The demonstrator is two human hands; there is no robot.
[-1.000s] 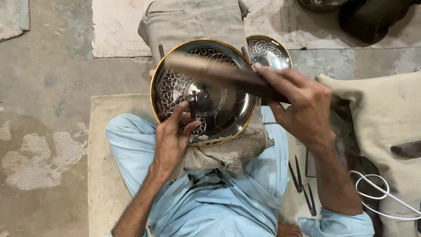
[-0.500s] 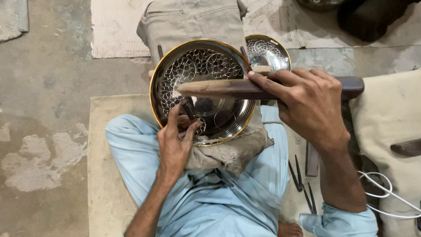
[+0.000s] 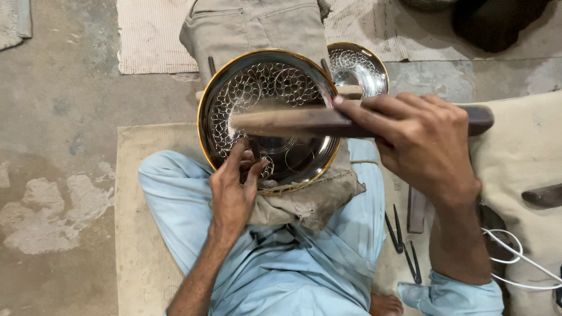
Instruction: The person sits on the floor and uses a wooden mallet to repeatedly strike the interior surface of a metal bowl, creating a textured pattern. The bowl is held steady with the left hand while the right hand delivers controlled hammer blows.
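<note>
A round metal plate [image 3: 266, 82] with a gold rim and engraved floral pattern rests tilted on a cloth-covered support in my lap. My left hand [image 3: 234, 190] sits at the plate's lower edge, fingers pinched on a small tool whose tip is hidden against the plate. My right hand [image 3: 418, 146] grips a long wooden stick [image 3: 293, 122], held level across the plate just above my left fingers.
A second, smaller engraved plate [image 3: 360, 67] lies behind the first. Thin dark metal tools [image 3: 401, 237] lie on the mat by my right knee. A white cord [image 3: 515, 263] and a beige cushion [image 3: 521, 158] are at the right. Bare concrete floor [image 3: 58, 146] lies to the left.
The wooden stick has swung from a slant to level across the plate, and my right hand has shifted slightly. My left hand stays at the plate's lower edge.
</note>
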